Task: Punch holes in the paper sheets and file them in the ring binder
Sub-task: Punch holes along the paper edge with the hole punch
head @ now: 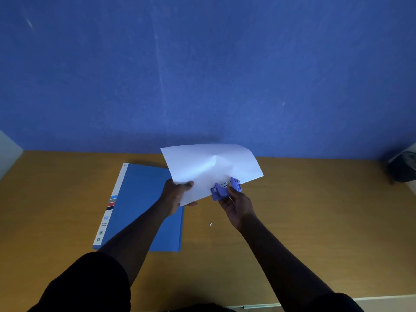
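Observation:
A white paper sheet (pixel 209 167) is held in the air above the table, its far right corner curling. My left hand (pixel 177 194) pinches its near left corner, thumb on top. My right hand (pixel 236 204) grips a small purple hole punch (pixel 225 189) whose jaws sit over the sheet's near edge. A blue ring binder (pixel 137 199) lies shut on the table below my left arm, its white labelled spine to the left.
The wooden table (pixel 315 210) runs up to a blue wall (pixel 202 75). Two tiny white paper dots (pixel 211 224) lie on the table under my hands. A dark object (pixel 403 170) sits at the far right edge.

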`<state>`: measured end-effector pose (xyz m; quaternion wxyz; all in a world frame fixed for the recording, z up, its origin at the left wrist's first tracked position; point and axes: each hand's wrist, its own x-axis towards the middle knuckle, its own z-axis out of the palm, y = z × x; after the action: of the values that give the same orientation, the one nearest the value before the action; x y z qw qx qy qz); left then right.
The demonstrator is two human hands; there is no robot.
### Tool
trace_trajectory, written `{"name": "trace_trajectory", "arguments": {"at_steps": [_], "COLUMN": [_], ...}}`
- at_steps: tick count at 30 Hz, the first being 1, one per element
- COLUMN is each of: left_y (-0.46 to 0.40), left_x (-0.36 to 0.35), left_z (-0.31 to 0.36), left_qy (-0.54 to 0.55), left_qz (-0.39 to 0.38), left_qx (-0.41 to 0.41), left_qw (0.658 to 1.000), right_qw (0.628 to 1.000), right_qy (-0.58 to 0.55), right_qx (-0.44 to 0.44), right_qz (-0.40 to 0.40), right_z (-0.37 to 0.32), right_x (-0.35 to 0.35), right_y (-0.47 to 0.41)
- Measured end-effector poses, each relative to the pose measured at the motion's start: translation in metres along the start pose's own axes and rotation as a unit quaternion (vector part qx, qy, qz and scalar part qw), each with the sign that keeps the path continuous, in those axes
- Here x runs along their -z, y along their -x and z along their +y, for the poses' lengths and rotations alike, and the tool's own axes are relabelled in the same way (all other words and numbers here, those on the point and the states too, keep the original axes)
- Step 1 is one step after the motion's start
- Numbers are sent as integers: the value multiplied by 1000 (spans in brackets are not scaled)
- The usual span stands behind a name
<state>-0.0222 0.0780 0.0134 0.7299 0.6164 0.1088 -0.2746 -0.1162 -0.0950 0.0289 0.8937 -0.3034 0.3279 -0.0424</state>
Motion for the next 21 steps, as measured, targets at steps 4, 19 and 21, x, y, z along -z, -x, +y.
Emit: {"name": "trace_trajectory", "arguments": {"at_steps": [4,19,21], "left_y": [0,3,3], "left_x": [1,1,1], "left_z": [0,0,0], "left_qy": [-4,-11,-8], "left_qz": [-5,-19,-19], "left_qx": [-1,3,2], "left_qw": [1000,1000,1000], "right_qw": [1000,1000,1000], "right_qy": [3,6,11], "right_qx": [2,10,11], "right_qz": [-1,-12,-16], "right_z": [0,-2,-3], "right_x": [0,2,2], "right_y": [1,0,1]}}
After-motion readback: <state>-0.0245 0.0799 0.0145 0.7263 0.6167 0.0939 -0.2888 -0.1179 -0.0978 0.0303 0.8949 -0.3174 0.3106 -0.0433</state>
